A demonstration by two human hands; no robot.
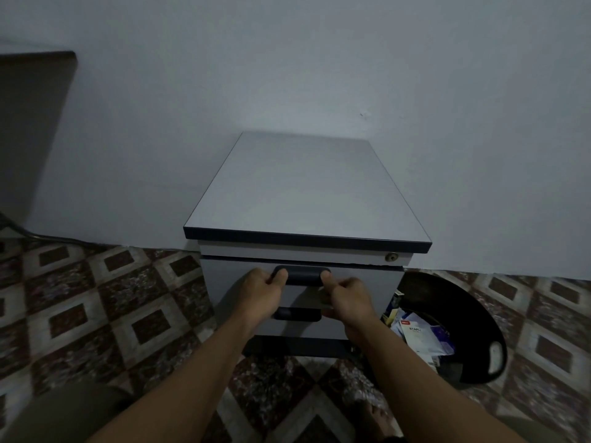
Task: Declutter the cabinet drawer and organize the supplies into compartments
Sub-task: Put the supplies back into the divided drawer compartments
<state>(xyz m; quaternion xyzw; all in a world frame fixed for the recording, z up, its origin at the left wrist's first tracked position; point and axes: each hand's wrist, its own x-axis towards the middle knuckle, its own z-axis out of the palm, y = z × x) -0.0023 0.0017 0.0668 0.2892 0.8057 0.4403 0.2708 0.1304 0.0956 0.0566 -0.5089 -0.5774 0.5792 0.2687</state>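
Dark handle (302, 276), ends in left hand (260, 294), right hand (348, 299) (drawer (304, 295) seemingly closed).

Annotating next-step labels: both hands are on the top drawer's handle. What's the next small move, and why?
Probably pull the handle straight back toward the body to slide the top drawer open. The left hand and right hand each grip an end of it, the drawer looks shut or nearly so, and nothing inside shows yet to sort.
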